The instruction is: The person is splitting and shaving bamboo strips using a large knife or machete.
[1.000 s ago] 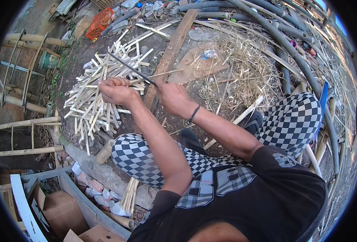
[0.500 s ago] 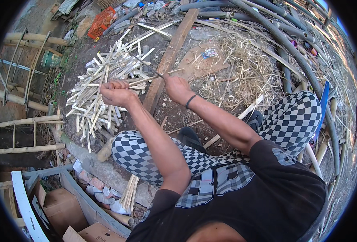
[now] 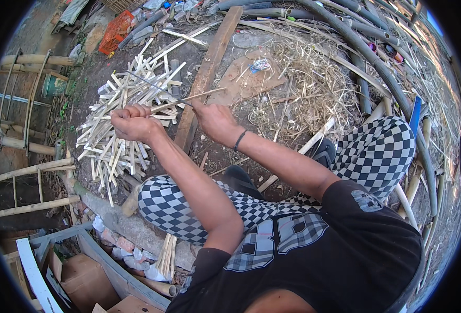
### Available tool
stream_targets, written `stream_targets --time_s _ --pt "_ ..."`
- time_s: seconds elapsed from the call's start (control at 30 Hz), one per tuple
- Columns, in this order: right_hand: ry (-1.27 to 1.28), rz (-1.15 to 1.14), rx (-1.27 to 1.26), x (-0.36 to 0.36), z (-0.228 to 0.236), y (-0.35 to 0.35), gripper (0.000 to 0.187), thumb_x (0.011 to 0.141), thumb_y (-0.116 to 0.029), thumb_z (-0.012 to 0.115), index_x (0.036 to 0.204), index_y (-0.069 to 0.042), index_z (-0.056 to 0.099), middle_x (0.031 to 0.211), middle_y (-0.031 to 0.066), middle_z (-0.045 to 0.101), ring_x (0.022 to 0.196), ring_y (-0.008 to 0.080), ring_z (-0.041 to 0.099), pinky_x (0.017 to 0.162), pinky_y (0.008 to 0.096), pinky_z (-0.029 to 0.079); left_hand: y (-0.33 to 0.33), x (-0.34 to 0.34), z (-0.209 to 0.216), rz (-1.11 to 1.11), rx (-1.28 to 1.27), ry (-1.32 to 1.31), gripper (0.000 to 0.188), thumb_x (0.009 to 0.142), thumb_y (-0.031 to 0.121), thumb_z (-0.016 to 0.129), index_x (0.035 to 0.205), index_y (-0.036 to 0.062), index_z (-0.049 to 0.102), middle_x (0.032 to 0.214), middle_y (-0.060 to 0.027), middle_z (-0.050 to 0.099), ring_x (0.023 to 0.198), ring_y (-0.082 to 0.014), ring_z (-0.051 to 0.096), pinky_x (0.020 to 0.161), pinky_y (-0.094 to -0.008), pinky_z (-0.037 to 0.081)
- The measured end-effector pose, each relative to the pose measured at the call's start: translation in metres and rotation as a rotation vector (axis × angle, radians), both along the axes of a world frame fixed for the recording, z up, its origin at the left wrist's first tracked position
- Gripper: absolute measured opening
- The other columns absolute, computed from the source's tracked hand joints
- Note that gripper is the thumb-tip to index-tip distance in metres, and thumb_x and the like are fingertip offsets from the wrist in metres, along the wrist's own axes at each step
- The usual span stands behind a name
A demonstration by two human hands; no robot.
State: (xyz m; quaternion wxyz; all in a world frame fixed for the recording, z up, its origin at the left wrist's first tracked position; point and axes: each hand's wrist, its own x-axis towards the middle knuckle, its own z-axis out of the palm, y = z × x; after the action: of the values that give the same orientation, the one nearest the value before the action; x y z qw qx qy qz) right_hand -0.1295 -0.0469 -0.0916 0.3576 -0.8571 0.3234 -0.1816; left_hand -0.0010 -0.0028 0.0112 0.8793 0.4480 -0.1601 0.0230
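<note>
My left hand [image 3: 134,122] is closed in a fist around one end of a thin bamboo strip [image 3: 201,94], which slants up and rightward over a wooden plank. To its right, my right hand [image 3: 216,124], with a dark band at the wrist, is wrapped around the handle of a knife. The long, narrow, dark knife blade [image 3: 160,87] points up and left, crossing near the strip; whether it touches cannot be made out. The knife handle is hidden in the fingers. A loose pile of pale bamboo strips [image 3: 118,151] lies beneath and around my left hand.
The wooden plank [image 3: 217,55] leans away from me. Curled shavings [image 3: 314,86] and flattened cardboard [image 3: 230,78] lie to its right. Long bamboo poles [image 3: 368,52] curve along the right. Bamboo rails [image 3: 32,207] stand at left, with a box [image 3: 87,279] in a frame below.
The whole view has shifted slightly left. My right hand has come a little closer to my left, and the knife blade now lies flatter, its tip farther left. Both grips are unchanged.
</note>
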Motion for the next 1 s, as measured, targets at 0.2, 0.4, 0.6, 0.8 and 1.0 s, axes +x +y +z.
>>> stream_targets --time_s 0.2,0.4,0.6,0.8,1.0 --pt "0.079 -0.158 -0.011 0.009 -0.096 -0.067 0.026 0.09 -0.01 0.047 0.114 -0.006 0.055 0.083 0.0255 0.067 0.082 0.0434 0.067 0.071 0.0537 0.052 -0.007 0.009 -0.013 -0.026 -0.05 0.05 0.036 0.086 0.023 0.041 0.06 0.0171 0.018 0.046 0.0017 0.019 0.041 -0.0093 0.011 0.04 -0.0279 0.009" --pt "0.125 -0.033 -0.015 -0.002 -0.09 -0.047 0.034 0.088 -0.008 0.046 0.12 -0.006 0.057 0.089 0.0243 0.069 0.086 0.0406 0.068 0.075 0.0499 0.055 -0.001 0.014 -0.005 -0.001 0.002 0.06 0.033 0.086 0.02 0.039 0.061 0.0184 0.017 0.048 0.0031 0.017 0.042 -0.0101 0.01 0.042 -0.0287 0.012" --pt "0.231 -0.08 0.019 -0.009 -0.123 -0.08 0.028 0.091 -0.013 0.049 0.116 -0.005 0.057 0.087 0.0237 0.069 0.085 0.0407 0.068 0.074 0.0522 0.054 0.0 0.022 -0.012 -0.019 -0.019 0.055 0.036 0.09 0.024 0.038 0.061 0.0174 0.018 0.046 0.0021 0.017 0.042 -0.01 0.009 0.04 -0.028 0.01" --pt "0.164 -0.186 0.053 -0.019 -0.149 -0.082 0.025 0.09 -0.012 0.048 0.112 -0.004 0.057 0.088 0.0256 0.068 0.086 0.042 0.068 0.074 0.0523 0.053 -0.004 0.018 -0.007 -0.105 -0.017 0.027 0.036 0.091 0.024 0.038 0.061 0.0172 0.018 0.047 0.0018 0.016 0.042 -0.0101 0.008 0.04 -0.0284 0.009" --pt "0.274 -0.162 0.076 -0.024 -0.132 -0.063 0.027 0.089 -0.01 0.048 0.112 -0.002 0.058 0.09 0.026 0.068 0.09 0.0419 0.068 0.077 0.0517 0.054 0.008 0.011 -0.007 -0.213 -0.027 0.051 0.043 0.095 0.028 0.042 0.059 0.0189 0.019 0.047 0.0036 0.017 0.042 -0.0099 0.007 0.043 -0.0296 0.009"
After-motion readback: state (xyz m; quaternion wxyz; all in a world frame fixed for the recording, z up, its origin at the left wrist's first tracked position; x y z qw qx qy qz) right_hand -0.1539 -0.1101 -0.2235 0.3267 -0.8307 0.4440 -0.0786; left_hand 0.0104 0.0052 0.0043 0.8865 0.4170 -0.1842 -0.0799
